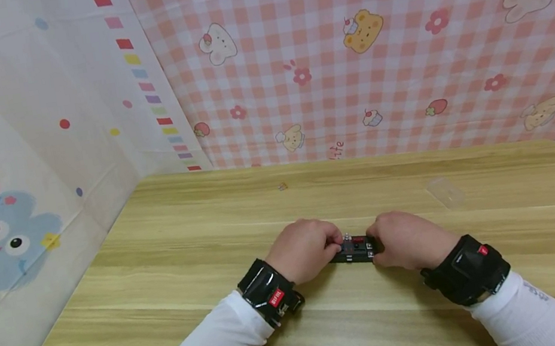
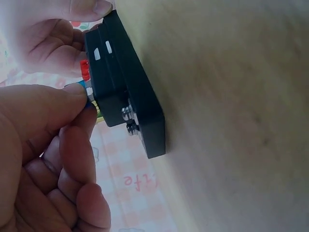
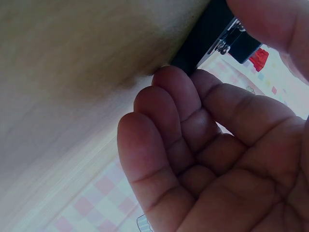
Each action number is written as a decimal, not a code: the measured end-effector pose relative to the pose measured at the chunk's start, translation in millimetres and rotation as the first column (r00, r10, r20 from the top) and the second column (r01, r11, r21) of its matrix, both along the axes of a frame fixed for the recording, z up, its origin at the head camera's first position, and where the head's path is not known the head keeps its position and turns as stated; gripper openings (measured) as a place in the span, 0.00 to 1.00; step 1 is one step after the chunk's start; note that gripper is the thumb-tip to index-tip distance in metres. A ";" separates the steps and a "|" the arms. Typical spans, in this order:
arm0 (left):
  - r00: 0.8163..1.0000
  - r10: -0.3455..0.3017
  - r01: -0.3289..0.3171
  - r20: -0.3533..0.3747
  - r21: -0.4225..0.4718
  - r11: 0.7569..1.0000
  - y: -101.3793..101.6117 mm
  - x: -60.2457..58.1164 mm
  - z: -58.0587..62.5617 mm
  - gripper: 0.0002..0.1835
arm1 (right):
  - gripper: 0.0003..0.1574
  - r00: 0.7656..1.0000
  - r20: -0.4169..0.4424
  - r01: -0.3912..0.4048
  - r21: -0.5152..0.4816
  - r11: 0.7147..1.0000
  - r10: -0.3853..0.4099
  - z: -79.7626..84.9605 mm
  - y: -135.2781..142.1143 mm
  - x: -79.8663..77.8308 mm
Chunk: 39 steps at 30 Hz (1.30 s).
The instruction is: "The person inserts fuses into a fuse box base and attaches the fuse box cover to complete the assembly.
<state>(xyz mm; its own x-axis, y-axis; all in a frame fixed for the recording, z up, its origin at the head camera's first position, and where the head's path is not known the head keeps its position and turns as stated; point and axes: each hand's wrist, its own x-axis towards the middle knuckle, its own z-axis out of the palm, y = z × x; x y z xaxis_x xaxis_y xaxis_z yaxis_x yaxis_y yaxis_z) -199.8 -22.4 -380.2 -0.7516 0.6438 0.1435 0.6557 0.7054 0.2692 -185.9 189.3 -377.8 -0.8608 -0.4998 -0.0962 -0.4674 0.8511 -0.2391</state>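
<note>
A black fuse block [image 1: 357,249] with metal screws lies on the wooden table between both hands. On its top, a red piece [image 2: 85,70] shows in the left wrist view. My left hand [image 1: 307,248] is at the block's left part, its thumb and forefinger pinching a small blue blade fuse [image 2: 89,104] against the top. The fingertips hide most of that fuse. At the other end, my right hand [image 1: 406,239] grips the block between thumb and fingers. The right wrist view shows the block's dark end [image 3: 190,50] between them.
A clear plastic cover [image 1: 445,193] lies on the table [image 1: 201,239] to the right, beyond the right hand. Farther back sits a tiny orange-coloured item [image 1: 282,186], too small to make out. A pink checked curtain [image 1: 324,56] hangs behind the table.
</note>
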 end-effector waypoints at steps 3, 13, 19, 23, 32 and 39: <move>1.000 0.000 0.000 0.003 0.000 1.000 -0.5 0.1 0.4 0.02 | 0.08 1.000 0.002 0.000 -0.003 1.000 0.000 -0.1 -0.3 -0.2; 1.000 0.007 -0.007 0.011 0.003 1.000 -0.3 -0.2 -0.5 0.02 | 0.08 1.000 0.002 -0.003 -0.003 1.000 0.003 0.1 -1.1 -0.7; 1.000 0.010 -0.010 0.016 -0.005 1.000 0.2 0.7 0.0 0.02 | 0.08 1.000 -0.001 -0.001 0.002 1.000 0.001 0.2 -1.1 -0.1; 1.000 0.011 -0.011 0.006 -0.006 1.000 0.4 0.9 -0.3 0.02 | 0.08 1.000 0.005 0.004 0.000 1.000 -0.004 0.3 -1.0 0.2; 1.000 0.009 -0.009 0.010 0.001 1.000 1.1 1.3 -0.7 0.03 | 0.08 1.000 0.006 0.004 0.004 1.000 -0.004 1.1 -1.2 0.8; 1.000 0.010 -0.010 0.011 0.001 1.000 -0.6 1.4 0.7 0.02 | 0.08 1.000 0.022 0.019 -0.003 1.000 -0.019 0.3 -1.4 1.0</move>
<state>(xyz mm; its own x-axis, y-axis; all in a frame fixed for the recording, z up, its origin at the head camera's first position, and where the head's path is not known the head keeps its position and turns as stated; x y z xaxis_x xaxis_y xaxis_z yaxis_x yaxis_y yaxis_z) -198.4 -23.1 -379.5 -0.7593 0.6364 0.1356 0.6458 0.7115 0.2769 -185.0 188.0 -377.5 -0.8679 -0.4836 -0.1137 -0.4458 0.8590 -0.2516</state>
